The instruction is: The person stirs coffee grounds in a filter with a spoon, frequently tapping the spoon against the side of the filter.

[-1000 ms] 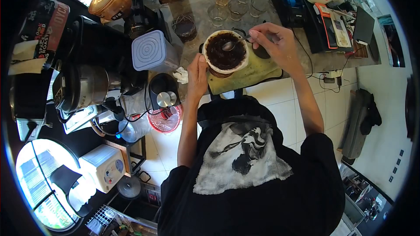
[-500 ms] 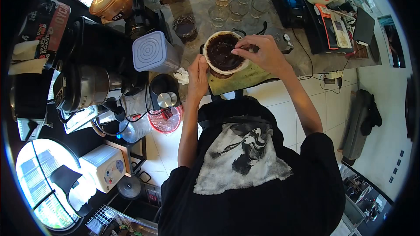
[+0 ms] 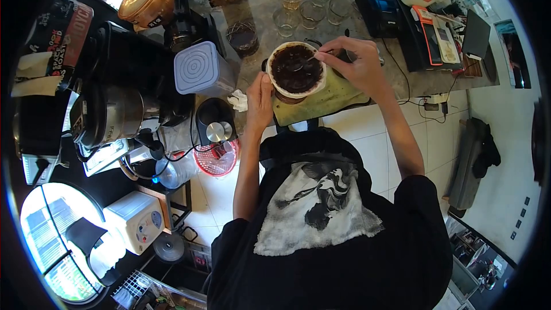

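A round coffee filter (image 3: 322, 79) with a pale rim sits near the counter's front edge, full of dark wet coffee grounds (image 3: 290, 77). My left hand (image 3: 260, 97) grips its left side, fingers closed against the rim. Between the thumb and fingers of my right hand (image 3: 359, 66) is the thin handle of a spoon (image 3: 311, 58). Its bowl dips into the grounds, right of their middle. Under the filter, a green cloth (image 3: 321, 102) hangs over the counter edge.
Several clear glasses (image 3: 311, 14) stand behind the filter. To the left are a dark drink in a glass (image 3: 243, 37), a lidded plastic container (image 3: 197, 68), crumpled tissue (image 3: 238, 100) and a black grinder-like device (image 3: 215, 120). A blue-black machine (image 3: 379, 11) stands to the right.
My right hand has drawn back to the right with the spoon, whose bowl has moved within the grounds. My left hand and the filter have stayed in place.
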A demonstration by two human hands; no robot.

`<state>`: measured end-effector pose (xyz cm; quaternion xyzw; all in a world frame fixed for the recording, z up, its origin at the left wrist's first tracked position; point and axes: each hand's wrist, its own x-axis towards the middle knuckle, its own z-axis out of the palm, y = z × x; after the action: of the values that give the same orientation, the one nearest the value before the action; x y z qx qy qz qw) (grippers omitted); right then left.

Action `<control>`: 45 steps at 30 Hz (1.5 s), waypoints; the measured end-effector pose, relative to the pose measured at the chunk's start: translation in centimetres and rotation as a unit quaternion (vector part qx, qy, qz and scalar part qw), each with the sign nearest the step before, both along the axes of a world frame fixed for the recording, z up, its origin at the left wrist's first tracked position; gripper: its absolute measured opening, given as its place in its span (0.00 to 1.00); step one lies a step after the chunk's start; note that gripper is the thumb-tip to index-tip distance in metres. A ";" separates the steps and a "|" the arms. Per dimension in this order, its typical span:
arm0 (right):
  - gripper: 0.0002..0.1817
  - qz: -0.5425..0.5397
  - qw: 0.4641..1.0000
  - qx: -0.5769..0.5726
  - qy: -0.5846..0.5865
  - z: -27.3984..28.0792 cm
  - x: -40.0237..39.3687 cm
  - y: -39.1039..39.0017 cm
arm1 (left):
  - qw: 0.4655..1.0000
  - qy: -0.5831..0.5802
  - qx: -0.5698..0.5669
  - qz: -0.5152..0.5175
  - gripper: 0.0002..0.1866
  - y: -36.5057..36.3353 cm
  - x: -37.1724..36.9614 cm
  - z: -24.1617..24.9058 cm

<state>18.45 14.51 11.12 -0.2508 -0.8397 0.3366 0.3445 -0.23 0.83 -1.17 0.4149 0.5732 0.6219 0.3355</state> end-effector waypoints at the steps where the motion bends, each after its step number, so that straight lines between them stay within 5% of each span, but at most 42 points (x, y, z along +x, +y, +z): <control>1: 0.12 0.004 1.000 0.004 -0.002 0.3 0.1 0.0 | 1.000 -0.003 0.002 -0.001 0.19 0.0 0.0 -0.2; 10: 0.13 0.051 0.994 -0.038 -0.088 -0.3 -0.2 -0.1 | 1.000 -0.005 0.008 0.002 0.19 0.1 0.0 -0.4; 32: 0.10 -0.025 0.999 0.023 0.005 0.0 -0.2 0.4 | 1.000 0.007 0.015 -0.003 0.19 0.1 -0.2 0.0; 45: 0.11 0.004 0.996 -0.013 -0.093 -1.8 0.3 0.8 | 1.000 0.014 0.011 -0.002 0.20 0.2 -0.2 0.0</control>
<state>18.71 15.34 9.29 -0.2819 -0.8647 0.3241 0.2604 -0.39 1.00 -1.14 0.4288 0.5699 0.6217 0.3238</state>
